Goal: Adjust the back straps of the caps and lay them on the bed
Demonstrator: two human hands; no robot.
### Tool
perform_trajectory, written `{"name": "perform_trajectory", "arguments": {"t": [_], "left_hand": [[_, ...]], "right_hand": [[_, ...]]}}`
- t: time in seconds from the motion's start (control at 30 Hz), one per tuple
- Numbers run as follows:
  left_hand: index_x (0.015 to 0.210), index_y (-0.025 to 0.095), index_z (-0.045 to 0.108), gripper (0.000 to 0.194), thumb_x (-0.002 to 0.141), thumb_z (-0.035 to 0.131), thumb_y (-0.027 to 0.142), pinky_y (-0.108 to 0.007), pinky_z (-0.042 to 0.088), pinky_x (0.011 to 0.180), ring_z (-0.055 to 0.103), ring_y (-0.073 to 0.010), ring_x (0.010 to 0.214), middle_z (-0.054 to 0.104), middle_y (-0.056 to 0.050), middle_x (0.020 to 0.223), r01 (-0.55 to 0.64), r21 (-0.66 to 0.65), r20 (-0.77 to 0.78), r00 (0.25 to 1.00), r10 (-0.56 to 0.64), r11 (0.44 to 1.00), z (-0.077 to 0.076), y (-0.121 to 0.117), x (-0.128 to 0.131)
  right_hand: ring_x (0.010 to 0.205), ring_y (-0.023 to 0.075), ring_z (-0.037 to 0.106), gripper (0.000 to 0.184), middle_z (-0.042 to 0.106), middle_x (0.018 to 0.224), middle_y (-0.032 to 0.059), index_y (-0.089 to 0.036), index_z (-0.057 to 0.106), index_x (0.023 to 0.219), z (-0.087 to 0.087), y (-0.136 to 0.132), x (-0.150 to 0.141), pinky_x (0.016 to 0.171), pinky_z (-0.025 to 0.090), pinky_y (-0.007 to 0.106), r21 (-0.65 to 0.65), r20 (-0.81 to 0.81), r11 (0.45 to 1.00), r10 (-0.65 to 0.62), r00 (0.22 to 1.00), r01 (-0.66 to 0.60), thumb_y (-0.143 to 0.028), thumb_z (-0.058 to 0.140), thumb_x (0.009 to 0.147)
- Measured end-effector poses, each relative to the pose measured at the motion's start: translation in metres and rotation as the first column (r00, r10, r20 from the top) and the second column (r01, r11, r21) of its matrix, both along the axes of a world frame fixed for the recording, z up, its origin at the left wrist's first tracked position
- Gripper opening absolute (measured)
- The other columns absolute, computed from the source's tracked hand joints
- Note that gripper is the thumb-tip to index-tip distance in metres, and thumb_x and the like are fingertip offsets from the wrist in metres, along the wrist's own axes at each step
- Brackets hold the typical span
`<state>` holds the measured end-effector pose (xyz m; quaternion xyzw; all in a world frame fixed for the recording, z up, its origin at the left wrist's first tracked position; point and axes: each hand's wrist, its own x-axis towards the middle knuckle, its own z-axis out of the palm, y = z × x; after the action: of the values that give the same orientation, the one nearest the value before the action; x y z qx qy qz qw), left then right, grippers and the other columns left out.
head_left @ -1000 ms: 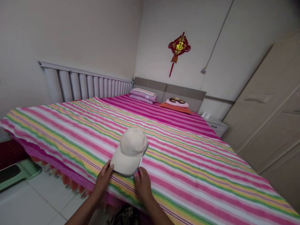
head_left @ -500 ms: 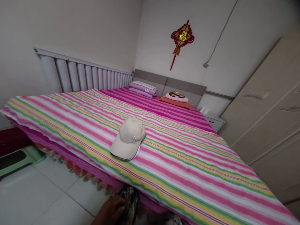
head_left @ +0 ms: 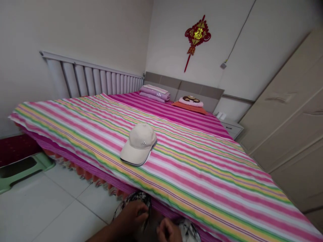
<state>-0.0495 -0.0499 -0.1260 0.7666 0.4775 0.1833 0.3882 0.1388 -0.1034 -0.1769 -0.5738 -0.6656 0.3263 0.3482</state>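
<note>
Resting crown-up, the beige, curved-brim fabric cap (head_left: 140,143) lies on the multicoloured striped cloth bedspread (head_left: 202,174), near its front edge. In front of that edge, the left hand (head_left: 135,214) and right hand (head_left: 169,230) are curled narrow, close to black-and-white patterned trousers (head_left: 188,231). A pale green plastic stool (head_left: 42,162) stands on white floor tiles (head_left: 63,218).

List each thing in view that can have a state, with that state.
Cap: crown up, on the striped cloth
Left hand: curled, off the cap
Right hand: curled, off the cap
Striped cloth: spread, slightly wrinkled
Purple bedding: folded
Nightstand drawer: shut
Wardrobe doors: look shut
Wall ornament: hanging
</note>
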Motion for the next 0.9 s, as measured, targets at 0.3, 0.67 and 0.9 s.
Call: {"name": "perform_trajectory", "arguments": {"t": [0.3,0.67,0.9], "left_hand": [[0.049,0.018,0.037,0.050,0.079,0.030,0.058,-0.023,0.022,0.042,0.029,-0.0083,0.037,0.029,0.006,0.036,-0.065,-0.223,0.471,0.866,0.166,0.973,0.107,0.011,0.022],[0.043,0.019,0.030,0.058,0.078,0.018,0.064,-0.026,0.016,0.042,0.023,-0.0083,0.040,0.023,0.003,0.037,-0.067,-0.099,0.560,0.821,0.111,0.993,0.135,0.007,0.022],[0.041,0.020,0.027,0.058,0.076,0.022,0.066,-0.026,0.014,0.041,0.019,-0.0075,0.039,0.018,0.004,0.036,-0.037,-0.108,0.611,0.786,0.096,0.993,0.144,0.008,0.022]], "right_hand": [[0.043,0.0102,0.039,0.045,0.043,0.053,-0.0034,-0.021,0.040,0.059,0.164,-0.004,-0.005,0.044,0.034,0.023,-0.010,-0.784,0.972,-0.154,0.602,0.235,-0.061,0.036,0.078],[0.041,0.0093,0.041,0.047,0.044,0.061,-0.0025,-0.022,0.043,0.067,0.200,-0.005,-0.011,0.037,0.034,0.023,-0.031,-0.853,0.980,-0.129,0.505,0.198,-0.069,0.037,0.072],[0.041,0.0093,0.042,0.041,0.047,0.060,-0.0030,-0.022,0.045,0.068,0.208,-0.004,-0.007,0.038,0.032,0.022,-0.002,-0.833,0.962,-0.153,0.532,0.273,-0.063,0.045,0.072]]}}
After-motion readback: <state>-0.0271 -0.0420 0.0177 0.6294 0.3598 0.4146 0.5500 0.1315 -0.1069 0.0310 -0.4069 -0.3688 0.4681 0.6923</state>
